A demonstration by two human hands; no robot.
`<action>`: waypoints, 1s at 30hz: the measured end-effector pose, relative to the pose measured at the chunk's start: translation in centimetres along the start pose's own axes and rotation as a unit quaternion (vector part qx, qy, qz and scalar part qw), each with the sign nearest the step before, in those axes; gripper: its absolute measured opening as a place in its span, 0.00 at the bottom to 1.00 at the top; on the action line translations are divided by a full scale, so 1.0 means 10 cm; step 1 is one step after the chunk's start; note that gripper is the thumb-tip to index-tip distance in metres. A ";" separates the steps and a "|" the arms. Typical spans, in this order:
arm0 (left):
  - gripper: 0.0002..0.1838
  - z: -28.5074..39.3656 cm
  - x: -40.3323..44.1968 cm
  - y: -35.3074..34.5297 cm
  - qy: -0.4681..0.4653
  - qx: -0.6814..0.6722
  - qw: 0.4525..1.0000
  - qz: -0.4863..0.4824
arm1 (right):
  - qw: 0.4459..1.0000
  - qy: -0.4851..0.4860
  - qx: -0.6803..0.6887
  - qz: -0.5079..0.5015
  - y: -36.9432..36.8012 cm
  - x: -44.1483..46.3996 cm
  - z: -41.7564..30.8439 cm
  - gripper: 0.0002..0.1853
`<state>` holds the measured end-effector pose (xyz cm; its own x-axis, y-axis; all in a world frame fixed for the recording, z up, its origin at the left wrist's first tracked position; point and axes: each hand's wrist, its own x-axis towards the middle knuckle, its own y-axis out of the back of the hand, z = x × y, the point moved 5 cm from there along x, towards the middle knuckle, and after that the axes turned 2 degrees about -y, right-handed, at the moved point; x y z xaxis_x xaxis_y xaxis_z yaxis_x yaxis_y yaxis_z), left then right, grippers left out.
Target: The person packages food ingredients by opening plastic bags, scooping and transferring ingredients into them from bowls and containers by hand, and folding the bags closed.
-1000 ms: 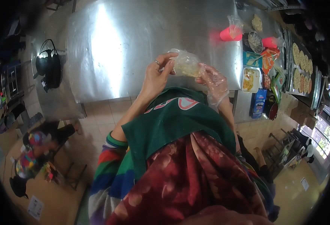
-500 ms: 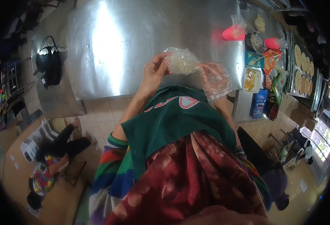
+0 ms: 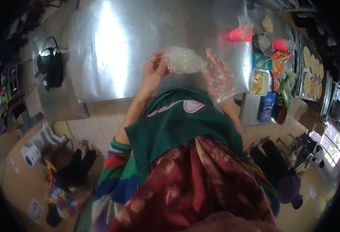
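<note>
A clear plastic bag [image 3: 184, 60] with pale, crumbly-looking contents is held up over the near edge of the steel table [image 3: 147, 34]. My left hand [image 3: 153, 73], bare and with a ring, pinches the bag's left end between thumb and fingers. On the other side, my right hand [image 3: 219, 77] wears a loose clear plastic glove. Its fingers are spread and point up and away from me, with the thumb side beside the bag's right tip. Whether it touches that tip is hard to tell.
To the right are a pink cup [image 3: 240, 34], a tray of yellow food [image 3: 259, 82], a blue box [image 3: 267, 107] and a baking tray [image 3: 312, 73] of flat rounds. A black bag [image 3: 50, 67] lies at left. Two people [image 3: 71, 181] [image 3: 280, 174] are behind me.
The bag and my left hand have moved slightly left, and the bag looks more stretched out. My right hand has opened from the bag's right end, fingers now raised. The people behind have shifted.
</note>
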<state>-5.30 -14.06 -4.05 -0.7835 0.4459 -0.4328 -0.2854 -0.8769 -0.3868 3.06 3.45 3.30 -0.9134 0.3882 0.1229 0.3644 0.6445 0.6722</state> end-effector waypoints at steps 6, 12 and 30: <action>0.16 0.06 0.02 -0.02 -0.003 0.009 1.000 0.001 | 0.994 0.072 -0.081 -0.024 0.02 0.09 -0.13 0.23; 0.17 0.08 0.04 -0.01 -0.018 0.019 1.000 0.004 | 0.991 0.110 -0.073 -0.005 -0.11 0.22 -0.08 0.11; 0.18 0.14 0.06 0.05 -0.021 0.022 1.000 0.004 | 0.975 -0.112 0.194 0.014 0.03 0.27 0.22 0.11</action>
<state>-6.70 -14.50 -3.42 -0.8088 0.4307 -0.4005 -0.3017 -0.8883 -0.3462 1.13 6.17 2.21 -0.8558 0.5145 -0.0540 0.4688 0.8154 0.3397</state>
